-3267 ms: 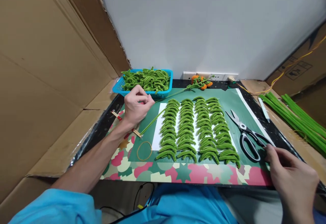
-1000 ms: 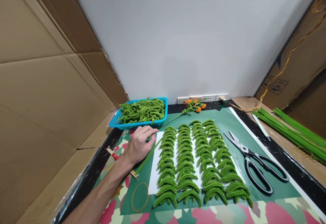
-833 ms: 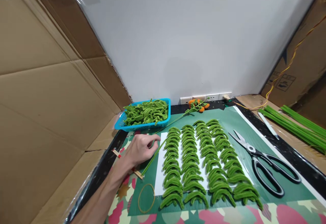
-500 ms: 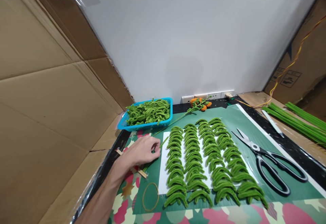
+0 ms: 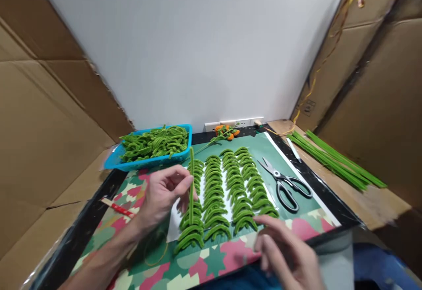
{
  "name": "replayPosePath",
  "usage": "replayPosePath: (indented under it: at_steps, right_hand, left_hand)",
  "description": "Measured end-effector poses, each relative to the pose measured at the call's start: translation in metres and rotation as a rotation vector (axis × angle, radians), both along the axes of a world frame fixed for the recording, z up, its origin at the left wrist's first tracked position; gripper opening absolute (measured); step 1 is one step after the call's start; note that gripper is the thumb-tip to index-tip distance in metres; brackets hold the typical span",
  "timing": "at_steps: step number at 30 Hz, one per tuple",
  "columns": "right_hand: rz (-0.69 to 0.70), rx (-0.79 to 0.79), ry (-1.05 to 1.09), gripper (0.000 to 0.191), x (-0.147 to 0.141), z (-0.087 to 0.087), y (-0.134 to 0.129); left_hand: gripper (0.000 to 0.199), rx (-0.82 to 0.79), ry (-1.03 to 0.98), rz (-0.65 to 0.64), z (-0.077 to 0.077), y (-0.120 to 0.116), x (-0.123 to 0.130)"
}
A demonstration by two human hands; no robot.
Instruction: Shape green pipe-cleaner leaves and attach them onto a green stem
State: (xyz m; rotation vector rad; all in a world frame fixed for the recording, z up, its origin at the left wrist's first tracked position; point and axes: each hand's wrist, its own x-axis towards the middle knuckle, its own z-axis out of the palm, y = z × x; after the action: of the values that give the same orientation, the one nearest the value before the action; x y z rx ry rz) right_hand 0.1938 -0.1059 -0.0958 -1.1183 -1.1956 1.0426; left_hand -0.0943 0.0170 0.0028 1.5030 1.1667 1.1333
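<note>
My left hand [image 5: 163, 193] pinches a straight green pipe cleaner [image 5: 191, 167] between thumb and fingers, holding it upright above the nearest column of bent pieces. At the front edge of the table hovers my right hand [image 5: 286, 250], fingers loosely curled and apart, with nothing in it. Between and beyond the hands, several columns of curved green pipe-cleaner pieces [image 5: 216, 193] lie on white paper over a green mat [image 5: 253, 145]. A blue basket [image 5: 132, 165] at the back left is heaped with more green pipe-cleaner pieces [image 5: 158, 142].
Black-handled scissors [image 5: 277, 174] lie open to the right of the columns. Farther right are a white pen-like tool [image 5: 293, 150] and long green pipe cleaners [image 5: 329, 160]. An orange flower stem [image 5: 227, 132] rests at the back. Chopsticks in a red wrapper [image 5: 120, 209] lie left; cardboard walls flank the table.
My left hand has lifted from the mat and now holds a pipe cleaner upright. My right hand has come into view at the front. The camera has turned to the right.
</note>
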Motion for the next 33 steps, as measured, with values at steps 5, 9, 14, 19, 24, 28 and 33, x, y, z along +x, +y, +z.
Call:
replayPosePath:
  at_steps: [5, 9, 14, 19, 24, 28, 33]
  right_hand:
    - [0.19, 0.152, 0.045, 0.055, -0.028, 0.038, 0.013]
    - [0.153, 0.117, -0.01, 0.043, -0.012, 0.044, 0.014]
    - [0.049, -0.014, 0.041, 0.035, -0.006, 0.057, 0.016]
    - [-0.082, -0.109, 0.159, 0.039, -0.004, 0.057, 0.015]
    - [-0.195, -0.131, 0.217, 0.036, -0.002, 0.049, 0.015]
    - [-0.295, -0.131, 0.207, 0.033, -0.001, 0.046, 0.012]
    - [-0.194, -0.076, 0.085, 0.035, 0.01, 0.046, 0.004]
  left_hand:
    - [0.036, -0.33, -0.218, -0.42, -0.024, -0.054, 0.069]
    - [0.041, -0.403, -0.266, -0.536, -0.044, -0.076, 0.098]
    - [0.043, -0.364, -0.38, -0.486, -0.069, -0.084, 0.112]
    - [0.042, -0.44, -0.281, -0.57, -0.083, -0.091, 0.104]
    - [0.042, -0.417, -0.196, -0.563, -0.094, -0.091, 0.099]
    - [0.04, -0.437, -0.19, -0.529, -0.097, -0.092, 0.101]
    - [0.034, -0.507, -0.259, -0.6, -0.091, -0.088, 0.102]
